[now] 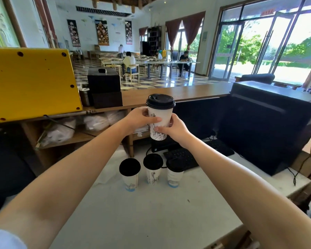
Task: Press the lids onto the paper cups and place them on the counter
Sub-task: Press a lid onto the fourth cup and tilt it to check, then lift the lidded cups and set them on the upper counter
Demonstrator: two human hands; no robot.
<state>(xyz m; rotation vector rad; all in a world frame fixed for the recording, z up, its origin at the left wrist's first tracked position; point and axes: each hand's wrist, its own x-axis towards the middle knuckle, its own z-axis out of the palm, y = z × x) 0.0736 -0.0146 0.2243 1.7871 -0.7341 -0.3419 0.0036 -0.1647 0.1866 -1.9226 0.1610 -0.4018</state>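
Note:
I hold a white printed paper cup with a black lid up in the air, in front of the wooden counter. My left hand grips its left side and my right hand grips its lower right side. Below, on the white worktop, three more lidded cups stand in a row: left, middle, right.
A yellow panel and black boxes stand on the counter at left. A black monitor sits at right, with a keyboard and cables behind the cups. Shelves with white bags lie under the counter. People sit at tables beyond.

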